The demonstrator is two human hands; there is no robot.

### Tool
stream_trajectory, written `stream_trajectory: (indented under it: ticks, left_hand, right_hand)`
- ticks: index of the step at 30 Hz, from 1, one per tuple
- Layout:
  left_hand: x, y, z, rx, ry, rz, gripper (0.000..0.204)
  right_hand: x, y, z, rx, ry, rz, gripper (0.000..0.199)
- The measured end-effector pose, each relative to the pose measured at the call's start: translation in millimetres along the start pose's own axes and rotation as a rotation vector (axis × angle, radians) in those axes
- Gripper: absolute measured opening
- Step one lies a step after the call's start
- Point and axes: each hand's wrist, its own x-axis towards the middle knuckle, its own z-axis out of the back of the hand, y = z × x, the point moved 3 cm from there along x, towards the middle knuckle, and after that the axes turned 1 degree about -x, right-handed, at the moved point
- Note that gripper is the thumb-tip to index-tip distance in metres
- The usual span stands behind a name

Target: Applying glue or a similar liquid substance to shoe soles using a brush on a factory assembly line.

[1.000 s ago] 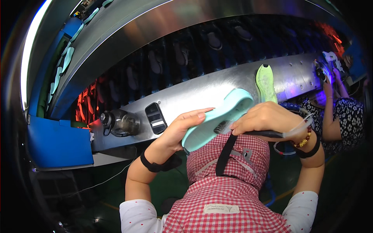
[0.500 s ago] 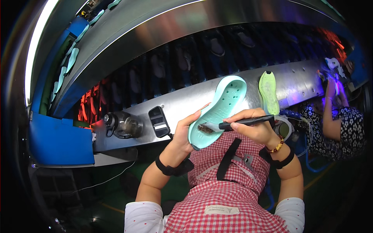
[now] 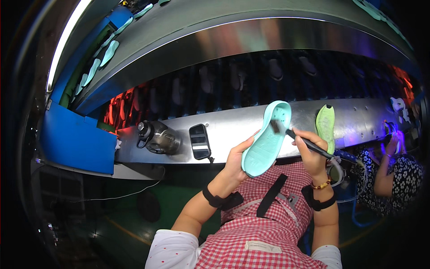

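Observation:
A mint-green shoe sole point(image 3: 264, 150) with a raised rim is tilted in front of me, its toe end pointing away. My left hand point(image 3: 238, 158) grips its left edge near the close end. Between the fingers of my right hand point(image 3: 311, 154) is a black-handled brush point(image 3: 308, 142). The brush's dark bristles rest in the hollow of the sole, toward the far end where small holes show. A lime-green shoe sole point(image 3: 326, 127) lies on the metal ledge just beyond my right hand.
Along the metal ledge point(image 3: 233, 130) stand a dark jug-like bottle point(image 3: 159, 138) and a black compartmented case point(image 3: 199, 142). Behind it runs a conveyor carrying dark sole shapes. Mint soles point(image 3: 109, 53) lie on the upper belt. A co-worker point(image 3: 380, 175) sits at the right.
The brush has moved from the sole's near end to its far, holed end. The sole and both hands have shifted right in view; the whole view has also shifted.

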Motion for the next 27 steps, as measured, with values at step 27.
stream_trajectory:
  ticks: [27]
  left_hand:
    - [22, -311, -69, 0.778, -0.276, -1.531, 0.039]
  right_hand:
    - [-45, -30, 82, 0.537, -0.645, -0.111, 0.016]
